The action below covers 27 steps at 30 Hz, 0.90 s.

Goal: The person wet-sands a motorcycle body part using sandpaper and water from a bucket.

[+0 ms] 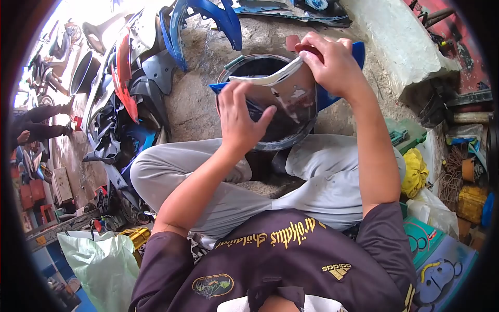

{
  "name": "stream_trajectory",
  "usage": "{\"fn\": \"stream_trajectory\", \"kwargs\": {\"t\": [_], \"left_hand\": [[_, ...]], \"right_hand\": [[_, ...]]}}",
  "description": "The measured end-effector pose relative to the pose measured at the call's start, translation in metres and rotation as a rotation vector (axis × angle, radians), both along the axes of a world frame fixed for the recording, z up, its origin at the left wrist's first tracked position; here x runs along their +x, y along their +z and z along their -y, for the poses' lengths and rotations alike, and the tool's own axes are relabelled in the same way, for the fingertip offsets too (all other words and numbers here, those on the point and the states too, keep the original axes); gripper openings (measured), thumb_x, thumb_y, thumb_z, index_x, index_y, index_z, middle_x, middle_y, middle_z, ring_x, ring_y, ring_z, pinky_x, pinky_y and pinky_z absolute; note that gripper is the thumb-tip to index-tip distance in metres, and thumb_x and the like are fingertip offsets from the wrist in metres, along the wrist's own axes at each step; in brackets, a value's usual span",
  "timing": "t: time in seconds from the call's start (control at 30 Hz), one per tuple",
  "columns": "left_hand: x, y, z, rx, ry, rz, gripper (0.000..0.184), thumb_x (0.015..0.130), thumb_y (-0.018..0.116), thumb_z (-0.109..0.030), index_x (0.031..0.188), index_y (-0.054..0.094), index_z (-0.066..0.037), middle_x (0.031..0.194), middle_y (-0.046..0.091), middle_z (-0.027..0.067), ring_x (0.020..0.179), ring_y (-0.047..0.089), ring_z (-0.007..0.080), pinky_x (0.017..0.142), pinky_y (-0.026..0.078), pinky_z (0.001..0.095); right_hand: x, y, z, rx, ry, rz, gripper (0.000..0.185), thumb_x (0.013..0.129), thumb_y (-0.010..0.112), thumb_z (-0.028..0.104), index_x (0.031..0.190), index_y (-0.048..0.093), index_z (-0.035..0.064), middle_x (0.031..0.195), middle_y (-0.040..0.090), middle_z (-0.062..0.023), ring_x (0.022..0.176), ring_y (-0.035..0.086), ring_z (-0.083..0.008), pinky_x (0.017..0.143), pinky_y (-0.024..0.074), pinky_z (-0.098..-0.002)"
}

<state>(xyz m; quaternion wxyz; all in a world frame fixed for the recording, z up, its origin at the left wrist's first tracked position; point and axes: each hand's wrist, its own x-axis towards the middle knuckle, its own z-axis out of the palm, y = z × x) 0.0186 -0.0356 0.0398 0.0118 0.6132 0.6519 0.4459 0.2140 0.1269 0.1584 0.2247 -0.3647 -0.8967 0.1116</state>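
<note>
A curved plastic panel [291, 99], dark and glossy with scraped patches, a pale upper edge and blue ends, lies across a round black tub [291, 143] between my knees. My left hand [240, 112] rests on the panel's left part with its fingers spread. Up at the panel's right end, my right hand [330, 62] pinches a small reddish-brown piece [306, 48] that looks like sanding paper. Part of this piece is hidden under my fingers.
Blue panels [226, 23] lie beyond the tub. Red and black fairings [125, 78] are piled at the left. A concrete block [400, 47] stands at the upper right, a yellow bag [415, 171] by my right knee. Part of another person [44, 122] shows far left.
</note>
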Motion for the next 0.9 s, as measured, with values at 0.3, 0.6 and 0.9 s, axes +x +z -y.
{"fn": "stream_trajectory", "kwargs": {"t": [0.3,0.6,0.9], "left_hand": [[0.008,-0.006,-0.007,-0.393,-0.171,-0.023,0.062,0.092,0.086,-0.043,0.141,0.068,-0.01,0.141,0.067,0.0181,0.147,0.047,0.0469,0.123,0.039,0.0558],[-0.011,-0.035,-0.013,-0.323,-0.255,0.428,0.041,0.11,0.067,-0.028,0.089,0.056,0.005,0.077,0.052,0.0154,0.07,0.045,0.0248,0.069,0.042,0.0417],[-0.031,-0.091,-0.033,-0.493,-0.094,0.557,0.049,0.117,0.054,-0.041,0.096,0.062,0.003,0.079,0.056,0.0177,0.077,0.053,0.0242,0.075,0.048,0.0422]], "right_hand": [[-0.026,0.017,0.024,0.149,0.101,0.368,0.017,0.102,0.065,0.023,0.114,0.073,0.0129,0.104,0.078,-0.0158,0.108,0.072,-0.0347,0.114,0.0362,-0.0508],[-0.079,0.012,0.014,-0.173,0.18,0.377,0.026,0.099,0.063,0.023,0.117,0.076,0.0103,0.113,0.08,-0.0197,0.123,0.069,-0.0343,0.123,0.0364,-0.0492],[-0.009,-0.022,-0.006,-0.034,0.034,-0.403,0.015,0.103,0.068,0.012,0.111,0.071,0.0008,0.117,0.064,-0.0174,0.109,0.066,-0.0371,0.1,0.053,-0.0443]]}}
